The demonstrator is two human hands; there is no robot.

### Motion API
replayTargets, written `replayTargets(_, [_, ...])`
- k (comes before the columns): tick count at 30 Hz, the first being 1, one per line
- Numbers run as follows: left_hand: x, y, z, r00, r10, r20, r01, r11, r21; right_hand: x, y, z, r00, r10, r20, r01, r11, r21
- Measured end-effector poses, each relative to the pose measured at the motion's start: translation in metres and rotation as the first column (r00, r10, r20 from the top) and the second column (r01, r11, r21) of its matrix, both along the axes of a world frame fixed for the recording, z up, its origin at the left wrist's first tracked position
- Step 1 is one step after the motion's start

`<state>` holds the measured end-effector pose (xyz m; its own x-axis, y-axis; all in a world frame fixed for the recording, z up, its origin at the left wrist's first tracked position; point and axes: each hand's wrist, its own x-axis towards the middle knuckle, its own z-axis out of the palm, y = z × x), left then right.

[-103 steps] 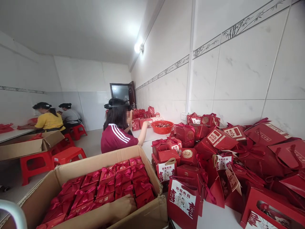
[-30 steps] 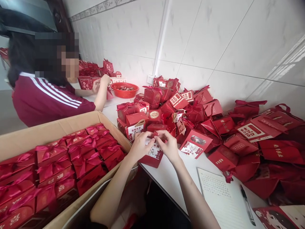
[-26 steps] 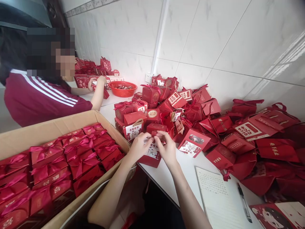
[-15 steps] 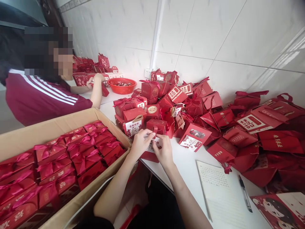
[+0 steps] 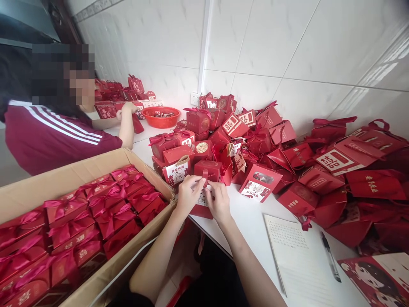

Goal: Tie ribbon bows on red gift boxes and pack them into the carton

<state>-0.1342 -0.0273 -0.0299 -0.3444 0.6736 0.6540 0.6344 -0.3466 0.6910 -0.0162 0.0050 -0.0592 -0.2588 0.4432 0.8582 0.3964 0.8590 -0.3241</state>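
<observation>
My left hand [image 5: 188, 194] and my right hand [image 5: 217, 200] meet over a small red gift box with a white cartoon label [image 5: 201, 205] at the near edge of the white table [image 5: 252, 221]. Both hands pinch the box's top, fingertips together at its red ribbon. Behind it lies a heap of red gift boxes and bags [image 5: 255, 145]. A cardboard carton [image 5: 79, 175] to my left holds rows of red ribbon-tied boxes [image 5: 96, 209].
A person in a maroon striped top [image 5: 51, 132] sits at the far left, hands on a red box near a red bowl of sweets [image 5: 160, 116]. An open notebook [image 5: 297, 256] with a black pen [image 5: 330, 256] lies at my right. A tiled wall backs the table.
Earlier my hand was in the carton and my view was up at the room. Now the view is down on the table. Over the last second both hands have stayed working at the box's top.
</observation>
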Motion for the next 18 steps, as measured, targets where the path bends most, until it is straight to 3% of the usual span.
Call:
replayTargets(7, [-0.0001, -0.0011, -0.0007, 0.998, -0.024, 0.061, 0.026, 0.999, -0.031, -0.0044, -0.0051, 0.0009, 0.999, -0.017, -0.028, 0.015, 0.996, -0.092])
replayTargets(18, [0.0014, -0.0023, -0.0001, 0.994, -0.053, 0.091, 0.055, 0.998, -0.015, -0.0077, -0.0046, -0.0001, 0.999, -0.031, -0.039, 0.028, 0.996, -0.083])
